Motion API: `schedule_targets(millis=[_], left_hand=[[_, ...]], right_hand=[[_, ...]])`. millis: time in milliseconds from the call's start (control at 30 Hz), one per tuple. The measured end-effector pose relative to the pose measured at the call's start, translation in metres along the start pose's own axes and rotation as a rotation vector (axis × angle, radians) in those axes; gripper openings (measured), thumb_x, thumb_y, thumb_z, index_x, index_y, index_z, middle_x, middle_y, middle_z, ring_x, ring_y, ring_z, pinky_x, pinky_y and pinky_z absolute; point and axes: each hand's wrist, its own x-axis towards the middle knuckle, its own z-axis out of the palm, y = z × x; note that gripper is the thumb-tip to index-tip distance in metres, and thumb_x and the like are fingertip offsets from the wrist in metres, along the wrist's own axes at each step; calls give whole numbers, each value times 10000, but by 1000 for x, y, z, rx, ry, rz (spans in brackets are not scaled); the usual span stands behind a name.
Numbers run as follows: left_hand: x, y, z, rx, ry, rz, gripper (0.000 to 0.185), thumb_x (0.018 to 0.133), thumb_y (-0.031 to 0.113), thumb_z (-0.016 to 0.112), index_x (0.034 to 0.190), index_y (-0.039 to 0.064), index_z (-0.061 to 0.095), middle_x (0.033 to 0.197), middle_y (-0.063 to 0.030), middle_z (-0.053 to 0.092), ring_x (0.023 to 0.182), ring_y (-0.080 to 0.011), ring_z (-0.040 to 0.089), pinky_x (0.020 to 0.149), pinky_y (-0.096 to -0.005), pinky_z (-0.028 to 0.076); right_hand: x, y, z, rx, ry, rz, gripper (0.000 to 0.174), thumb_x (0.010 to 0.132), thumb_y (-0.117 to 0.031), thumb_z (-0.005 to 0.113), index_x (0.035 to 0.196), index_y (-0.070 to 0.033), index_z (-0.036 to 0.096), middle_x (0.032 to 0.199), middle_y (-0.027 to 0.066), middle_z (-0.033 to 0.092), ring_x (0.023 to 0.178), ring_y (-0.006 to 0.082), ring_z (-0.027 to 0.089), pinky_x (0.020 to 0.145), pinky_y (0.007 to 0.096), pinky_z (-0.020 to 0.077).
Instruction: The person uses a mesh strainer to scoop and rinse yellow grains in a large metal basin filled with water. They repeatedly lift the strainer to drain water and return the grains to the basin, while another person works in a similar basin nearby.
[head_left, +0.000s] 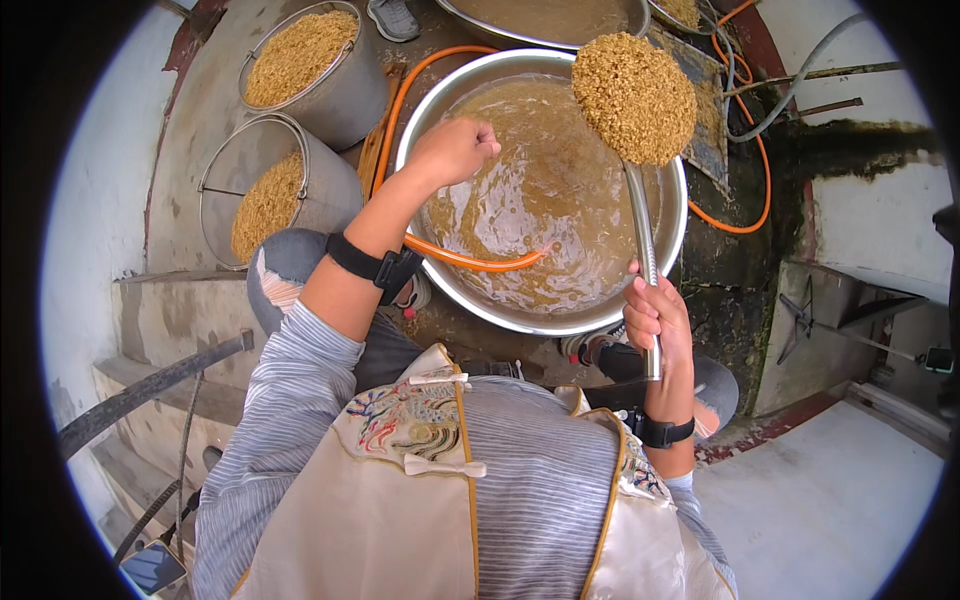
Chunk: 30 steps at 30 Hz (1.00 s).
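My right hand (654, 311) grips the metal handle of a long skimmer ladle (637, 217). Its round head is heaped with wet golden grain (634, 97), held over the right rim of a wide steel basin (480, 319). Murky brown water (517, 187) fills the basin, with ripples and some grain in it. Above the water's left side is my left hand (459, 148), fingers curled in, with no object seen in it. An orange hose (472, 261) crosses the basin's near left rim, and its end lies at the water.
Two metal buckets (337, 180) with grain stand at the left, the nearer one tilted. Another basin (555, 22) sits beyond, near a shoe (394, 19). A grey hose (787, 97) and a grain-strewn board (701, 97) are at the right. Concrete steps (172, 315) rise at the left.
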Motion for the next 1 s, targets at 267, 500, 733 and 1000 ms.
schedule_targets(millis=[267, 500, 733, 1000], left_hand=[[-38, 77, 67, -1005, -472, -103, 398, 998, 320, 439, 1257, 21, 476, 1107, -107, 595, 958, -194, 597, 819, -335, 518], [-43, 101, 88, -1268, -712, -142, 345, 1009, 336, 402, 1140, 26, 478, 960, -93, 556, 838, -192, 595, 797, -375, 531], [-47, 87, 83, -1264, -700, -114, 312, 1016, 321, 381, 1087, 29, 464, 894, -64, 537, 799, -171, 578, 787, -378, 535], [-50, 79, 75, -1280, -688, -112, 299, 1019, 309, 377, 1059, 26, 465, 877, -47, 522, 791, -155, 558, 806, -386, 532]], right_hand=[[17, 4, 30, -25, -32, -41, 165, 929, -68, 507, 1090, -42, 482, 587, -35, 356, 386, 26, 297, 288, 186, 243], [36, 11, 49, -80, -25, -58, 59, 922, -78, 519, 961, -72, 475, 581, -35, 378, 373, 25, 323, 277, 180, 263], [41, 20, 61, -85, -19, -27, 79, 922, -72, 507, 995, -70, 476, 579, -34, 375, 373, 29, 319, 277, 183, 261], [44, 25, 71, -92, 6, -13, 77, 925, -62, 489, 1002, -60, 476, 575, -35, 371, 373, 32, 317, 275, 186, 268]])
